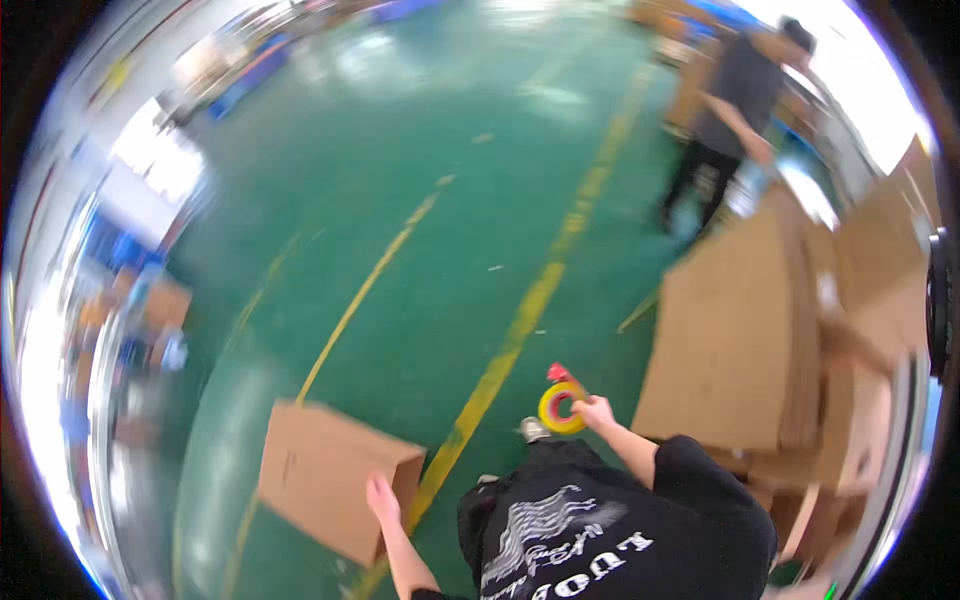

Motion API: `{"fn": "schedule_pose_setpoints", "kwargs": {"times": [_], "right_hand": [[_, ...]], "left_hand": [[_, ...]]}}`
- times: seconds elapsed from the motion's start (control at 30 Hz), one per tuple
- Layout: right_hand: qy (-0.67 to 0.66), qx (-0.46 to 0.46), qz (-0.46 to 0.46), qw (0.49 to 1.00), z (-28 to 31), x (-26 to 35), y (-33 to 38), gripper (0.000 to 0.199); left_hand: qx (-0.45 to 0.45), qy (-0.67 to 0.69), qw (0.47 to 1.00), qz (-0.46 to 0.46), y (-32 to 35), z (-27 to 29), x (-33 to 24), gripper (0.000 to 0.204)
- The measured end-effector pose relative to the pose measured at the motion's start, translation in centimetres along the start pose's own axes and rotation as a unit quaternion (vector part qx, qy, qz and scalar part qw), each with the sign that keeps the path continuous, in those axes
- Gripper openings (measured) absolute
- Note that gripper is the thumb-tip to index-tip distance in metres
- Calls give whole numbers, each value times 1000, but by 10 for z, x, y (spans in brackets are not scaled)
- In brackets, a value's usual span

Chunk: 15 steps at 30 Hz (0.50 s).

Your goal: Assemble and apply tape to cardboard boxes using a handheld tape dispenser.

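On the left, a brown cardboard box (320, 475) is tilted, with one open end turned toward my side. My left hand (383, 500) grips the box at the rim of that open end; blur softens the fingers, and some are hidden. In front of my body, my right hand (594, 412) is closed round the handle of a tape dispenser (557, 374). The dispenser has a red end and carries a roll of yellow tape (549, 410).
Large flat cardboard sheets (715, 340) stand stacked close to my right. Beyond them, another person (740, 110) in dark clothes reaches toward the cardboard. Yellow lines (515, 330) cross the green floor (400, 300). Shelving with boxes (160, 305) runs along the far left.
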State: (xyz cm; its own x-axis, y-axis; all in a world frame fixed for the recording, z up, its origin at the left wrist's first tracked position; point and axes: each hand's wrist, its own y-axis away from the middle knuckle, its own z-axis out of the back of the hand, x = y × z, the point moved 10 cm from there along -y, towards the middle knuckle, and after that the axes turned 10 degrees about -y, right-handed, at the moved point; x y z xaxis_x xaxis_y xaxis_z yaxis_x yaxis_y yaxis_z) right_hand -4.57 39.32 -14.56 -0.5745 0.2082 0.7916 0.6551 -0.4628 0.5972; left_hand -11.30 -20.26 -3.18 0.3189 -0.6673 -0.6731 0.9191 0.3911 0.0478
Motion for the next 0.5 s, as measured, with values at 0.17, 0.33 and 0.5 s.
{"fn": "schedule_pose_setpoints", "kwargs": {"times": [0.17, 0.33, 0.5], "right_hand": [[-15, -170, -142, 975, 85, -84, 54, 46], [-208, -400, -189, 872, 151, -191, 138, 44], [-424, -475, -195, 747, 122, -284, 236, 44]], "left_hand": [[80, -303, 866, -389, 57, -69, 80, 30], [143, -283, 876, -364, -42, -51, 83, 35], [190, -290, 892, -290, -130, -35, 95, 43]]}}
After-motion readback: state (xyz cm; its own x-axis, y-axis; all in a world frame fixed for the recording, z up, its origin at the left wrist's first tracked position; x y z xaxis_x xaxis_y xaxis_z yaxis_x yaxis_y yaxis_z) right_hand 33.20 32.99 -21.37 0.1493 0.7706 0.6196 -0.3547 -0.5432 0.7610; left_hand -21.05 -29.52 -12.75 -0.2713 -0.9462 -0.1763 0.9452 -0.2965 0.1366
